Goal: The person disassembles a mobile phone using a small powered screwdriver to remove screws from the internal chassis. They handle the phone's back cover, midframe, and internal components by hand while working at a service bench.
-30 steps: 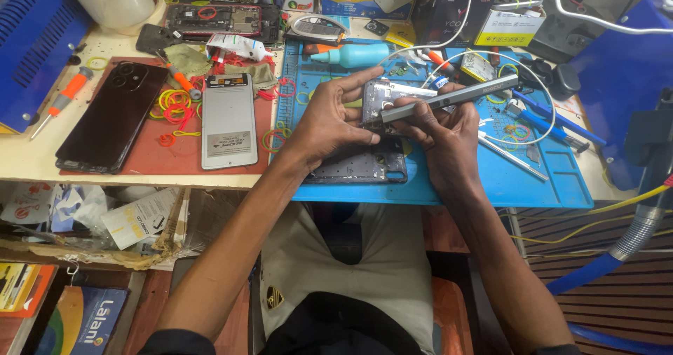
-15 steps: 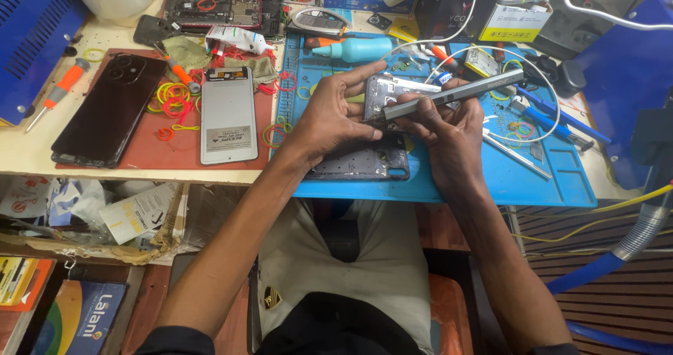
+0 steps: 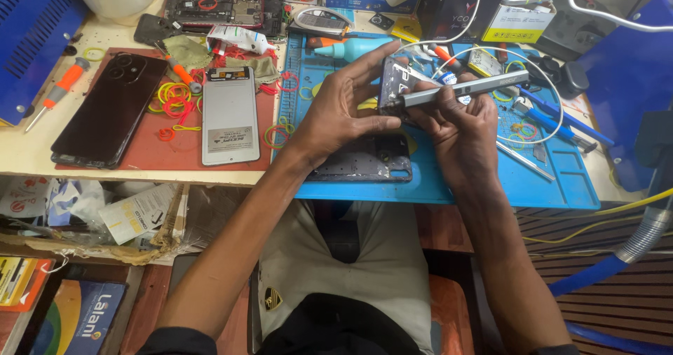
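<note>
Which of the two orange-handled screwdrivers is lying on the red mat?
The short orange-handled screwdriver among the rubber bands, beside the black phone. The longer one lies left of the mat, on the bare cream tabletop.

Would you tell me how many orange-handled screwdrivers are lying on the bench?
2 for certain: one orange-handled screwdriver at the far left edge of the bench, another on the red mat beside the black phone. Others may be hidden in the clutter further back.

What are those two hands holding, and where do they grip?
The left hand pinches a small metal phone part by its edges. The right hand grips a grey pen-shaped tool near its tip end.
</note>
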